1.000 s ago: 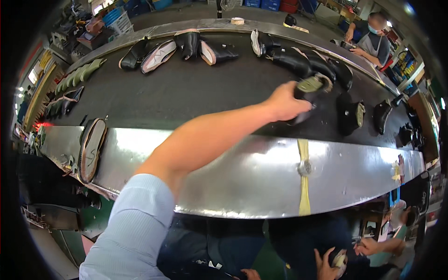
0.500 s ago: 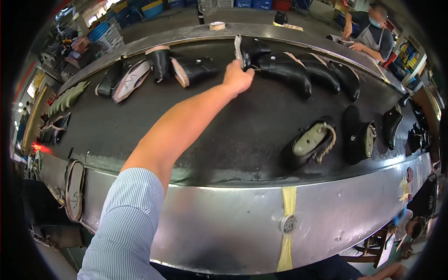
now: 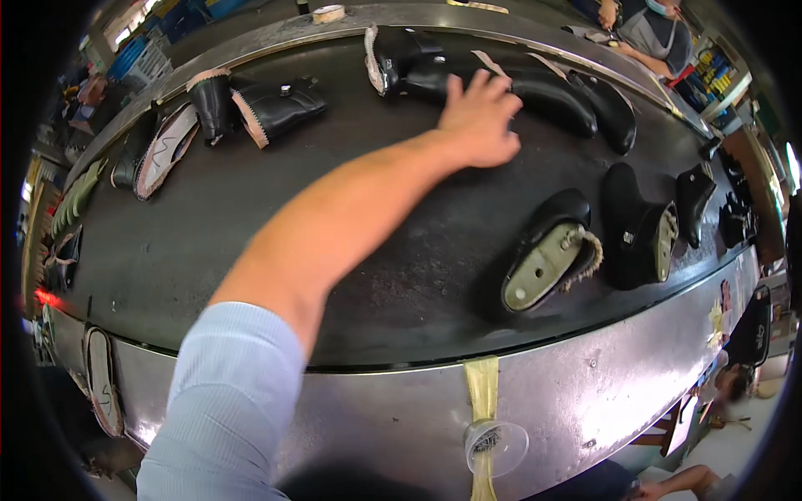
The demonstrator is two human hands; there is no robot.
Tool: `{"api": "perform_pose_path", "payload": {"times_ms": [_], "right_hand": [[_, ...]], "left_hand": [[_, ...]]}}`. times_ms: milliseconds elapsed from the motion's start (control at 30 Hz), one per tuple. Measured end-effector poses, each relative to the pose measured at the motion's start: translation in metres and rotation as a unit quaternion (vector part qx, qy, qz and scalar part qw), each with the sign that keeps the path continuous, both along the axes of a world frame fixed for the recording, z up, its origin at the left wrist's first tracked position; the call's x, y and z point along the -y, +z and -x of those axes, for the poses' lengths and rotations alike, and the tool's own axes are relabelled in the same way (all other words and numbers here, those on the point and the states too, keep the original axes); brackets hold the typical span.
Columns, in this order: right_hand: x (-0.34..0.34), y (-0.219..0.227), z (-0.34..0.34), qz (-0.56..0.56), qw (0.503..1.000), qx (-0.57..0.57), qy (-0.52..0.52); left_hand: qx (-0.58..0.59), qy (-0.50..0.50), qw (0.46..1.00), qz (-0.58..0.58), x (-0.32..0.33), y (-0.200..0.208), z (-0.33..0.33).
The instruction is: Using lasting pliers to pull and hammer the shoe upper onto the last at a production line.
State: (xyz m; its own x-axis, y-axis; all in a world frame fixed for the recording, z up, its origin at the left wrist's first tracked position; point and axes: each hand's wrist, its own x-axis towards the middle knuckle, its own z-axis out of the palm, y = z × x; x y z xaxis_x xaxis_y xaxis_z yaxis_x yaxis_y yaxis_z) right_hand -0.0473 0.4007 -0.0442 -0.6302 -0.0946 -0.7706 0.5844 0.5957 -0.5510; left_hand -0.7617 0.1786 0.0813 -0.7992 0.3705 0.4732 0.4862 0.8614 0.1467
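Observation:
My left hand (image 3: pixel 480 125) reaches across the dark belt with fingers spread and nothing in them. Its fingertips overlap a black ankle boot (image 3: pixel 426 77) lying on its side; whether they touch it I cannot tell. Just left of that, another black boot (image 3: pixel 409 43) shows its pale sole edge. To the right of my fingers lie more black boots (image 3: pixel 555 104), toes pointing toward me. Nearer, on the right, a black boot (image 3: pixel 543 267) shows its olive-green sole with a fuzzy trim. Beside it rests a black boot (image 3: pixel 631 225) with a small buckle. My right hand is out of view.
Black boots (image 3: pixel 280 108) with pinkish soles lie at the far left. A clear cup (image 3: pixel 497 447) of small dark bits sits on yellow tape on the metal ledge (image 3: pixel 359 426). A tape roll (image 3: pixel 328 13) rests on the far rim. A co-worker (image 3: pixel 652 37) works at the far right.
My left hand has come off the boot with the pale sole edge and moved right, its fingers spreading. The view has shifted, so most boots appear farther left.

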Motion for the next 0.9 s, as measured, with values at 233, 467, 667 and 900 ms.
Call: {"api": "perform_pose_path", "payload": {"times_ms": [233, 467, 667, 900], "right_hand": [[0.031, 0.051, 0.055, 0.008, 0.996, 0.081, -0.046], [0.025, 0.012, 0.01, 0.037, 0.997, -0.062, 0.002], [0.033, 0.002, 0.025, 0.043, 0.998, -0.035, -0.023], [0.024, 0.018, 0.022, 0.023, 0.995, 0.006, -0.093]], "left_hand": [[0.113, 0.242, 0.958, -0.109, 0.096, -0.003, -0.009], [0.252, 0.275, 0.926, -0.061, 0.137, 0.02, 0.019], [0.075, 0.13, 0.968, -0.199, 0.134, -0.006, 0.02], [0.123, 0.325, 0.894, -0.284, 0.158, 0.005, 0.053]]}}
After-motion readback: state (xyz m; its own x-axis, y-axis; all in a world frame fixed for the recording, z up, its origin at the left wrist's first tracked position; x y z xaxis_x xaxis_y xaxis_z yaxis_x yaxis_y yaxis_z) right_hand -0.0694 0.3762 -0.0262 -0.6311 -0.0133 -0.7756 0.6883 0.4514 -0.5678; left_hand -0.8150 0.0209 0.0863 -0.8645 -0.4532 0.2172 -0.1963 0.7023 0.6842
